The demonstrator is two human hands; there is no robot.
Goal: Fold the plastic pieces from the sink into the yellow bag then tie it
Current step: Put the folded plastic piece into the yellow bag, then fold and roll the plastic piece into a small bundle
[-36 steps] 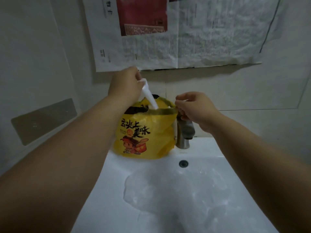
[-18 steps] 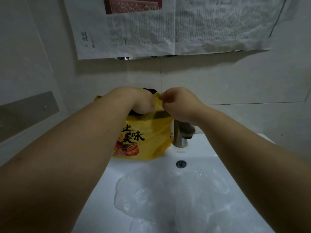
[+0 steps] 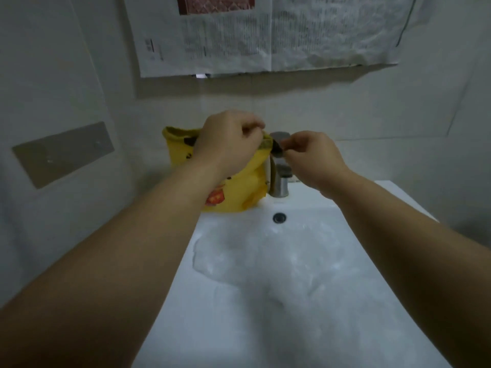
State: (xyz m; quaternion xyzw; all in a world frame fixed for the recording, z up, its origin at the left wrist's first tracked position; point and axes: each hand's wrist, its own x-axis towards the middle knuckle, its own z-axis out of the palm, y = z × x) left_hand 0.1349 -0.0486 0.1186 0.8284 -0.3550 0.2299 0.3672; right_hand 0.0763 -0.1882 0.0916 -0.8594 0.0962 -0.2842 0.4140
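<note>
The yellow bag [image 3: 249, 189] with red and black print stands on the back left of the white sink [image 3: 393, 208], beside the tap. My left hand [image 3: 228, 140] is curled over the bag's top rim and grips it. My right hand [image 3: 310, 156] pinches the dark-edged right end of the rim just in front of the tap. A pale strip of plastic [image 3: 269, 171] shows at the bag's right side. Thin clear plastic [image 3: 265, 256] lies spread in the basin. The bag's mouth is hidden behind my left hand.
A metal tap [image 3: 280, 181] stands at the back of the sink, right of the bag, with the overflow hole [image 3: 279, 217] below it. Newspaper sheets [image 3: 265, 35] hang on the wall above. A grey plate [image 3: 62, 154] is fixed to the left wall.
The white plastic that my left hand pushed into the bag is out of sight. Both hands have come down onto the bag's rim, then spread slightly apart along it.
</note>
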